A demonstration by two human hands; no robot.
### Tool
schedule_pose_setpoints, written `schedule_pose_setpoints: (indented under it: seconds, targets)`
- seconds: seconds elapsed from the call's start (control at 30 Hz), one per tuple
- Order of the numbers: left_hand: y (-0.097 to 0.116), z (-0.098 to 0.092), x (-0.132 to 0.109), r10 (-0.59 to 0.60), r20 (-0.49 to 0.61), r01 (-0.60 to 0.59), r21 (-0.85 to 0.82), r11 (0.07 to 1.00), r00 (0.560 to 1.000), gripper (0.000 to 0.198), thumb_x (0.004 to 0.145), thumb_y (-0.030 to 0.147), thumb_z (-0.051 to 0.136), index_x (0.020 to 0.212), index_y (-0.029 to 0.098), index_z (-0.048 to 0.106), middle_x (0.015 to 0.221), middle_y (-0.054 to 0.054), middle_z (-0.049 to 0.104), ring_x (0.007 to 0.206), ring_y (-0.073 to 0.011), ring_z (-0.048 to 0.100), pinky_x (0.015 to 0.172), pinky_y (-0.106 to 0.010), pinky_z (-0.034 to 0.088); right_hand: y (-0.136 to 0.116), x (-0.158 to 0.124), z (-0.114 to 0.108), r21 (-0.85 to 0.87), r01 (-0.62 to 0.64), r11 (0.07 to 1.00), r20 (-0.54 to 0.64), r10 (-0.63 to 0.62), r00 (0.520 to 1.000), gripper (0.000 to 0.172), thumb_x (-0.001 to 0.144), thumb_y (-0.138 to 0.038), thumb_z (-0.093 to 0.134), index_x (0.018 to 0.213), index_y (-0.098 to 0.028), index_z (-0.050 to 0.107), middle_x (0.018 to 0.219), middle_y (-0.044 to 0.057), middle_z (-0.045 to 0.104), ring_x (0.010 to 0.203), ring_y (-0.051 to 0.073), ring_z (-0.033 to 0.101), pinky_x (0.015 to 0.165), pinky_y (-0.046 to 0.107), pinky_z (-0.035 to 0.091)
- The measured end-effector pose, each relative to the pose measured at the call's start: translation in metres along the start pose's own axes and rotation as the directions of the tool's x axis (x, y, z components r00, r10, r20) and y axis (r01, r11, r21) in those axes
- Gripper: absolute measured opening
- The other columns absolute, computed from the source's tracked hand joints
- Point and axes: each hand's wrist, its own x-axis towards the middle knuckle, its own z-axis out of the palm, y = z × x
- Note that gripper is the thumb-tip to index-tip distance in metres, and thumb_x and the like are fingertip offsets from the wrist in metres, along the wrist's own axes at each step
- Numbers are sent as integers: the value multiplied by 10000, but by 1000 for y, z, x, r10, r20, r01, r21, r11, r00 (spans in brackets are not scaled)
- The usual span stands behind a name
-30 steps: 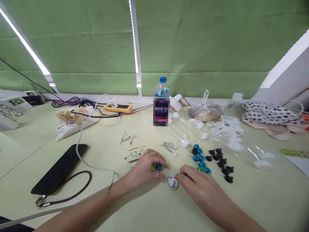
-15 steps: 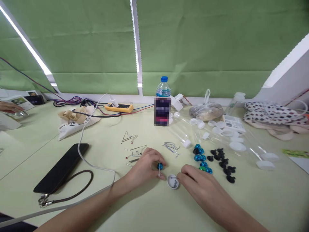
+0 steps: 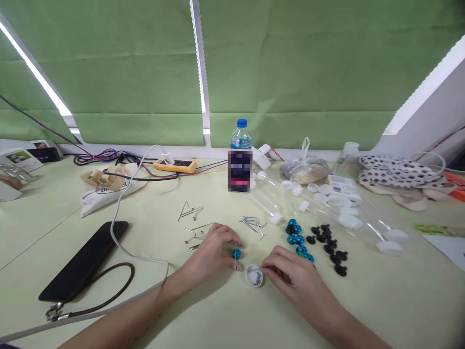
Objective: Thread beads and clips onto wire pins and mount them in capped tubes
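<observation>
My left hand [image 3: 212,249] pinches a thin metal rod [image 3: 235,262] upright between thumb and fingers, with a small round blue metal part [image 3: 237,253] on it. Just right of that sits a small white cap [image 3: 249,281] holding tiny dark metal bits [image 3: 258,279]. My right hand [image 3: 300,278] has its fingers pressed together at the cap's right rim. A slim greyish tip shows from these fingers over the cap; its kind cannot be made out. Bent metal rods [image 3: 196,236] lie behind my left hand, and more silvery rods [image 3: 253,224] lie behind the cap.
Blue metal parts [image 3: 291,239] and black knob-like parts [image 3: 329,248] lie to the right. Clear tubes [image 3: 267,203] and white caps [image 3: 349,221] are farther back. A bottle [image 3: 240,140] stands behind. A phone [image 3: 85,261] and white cable [image 3: 141,251] lie left.
The view has shifted slightly, moving most things a little left in the picture. Both hands keep nearly the same hold, with my right fingers still at the cap's rim.
</observation>
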Motion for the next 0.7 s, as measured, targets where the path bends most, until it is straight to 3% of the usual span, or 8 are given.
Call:
schedule_pose_setpoints:
  seconds: [0.2, 0.47, 0.7]
  targets:
    - [1, 0, 0, -10, -5, 10, 17, 1000, 1000, 300, 609, 257, 857, 878, 258, 723, 1031, -31, 651, 1111, -270, 505, 930, -371, 404, -2, 1, -4, 45, -41, 998, -21, 42, 999, 211, 925, -127, 541, 763, -219, 640, 719, -18, 593, 567, 116, 558, 499, 224, 422]
    - [1, 0, 2, -11, -8, 11, 44, 999, 1000, 279, 594, 270, 873, 829, 260, 723, 1022, -19, 652, 1105, -270, 486, 905, -348, 407, -3, -2, -6, 69, 23, 997, 2, -23, 1000, 222, 944, -157, 494, 789, -205, 646, 729, -2, 558, 552, 117, 510, 494, 238, 382]
    - [2, 0, 1, -5, -13, 5, 41, 999, 1000, 218, 621, 241, 853, 797, 260, 726, 1036, -16, 644, 1105, -264, 472, 919, -352, 404, -3, -7, -1, -71, 129, 989, 2, -129, 992, 323, 1004, -207, 390, 803, -186, 643, 747, 19, 568, 609, 138, 560, 546, 254, 416]
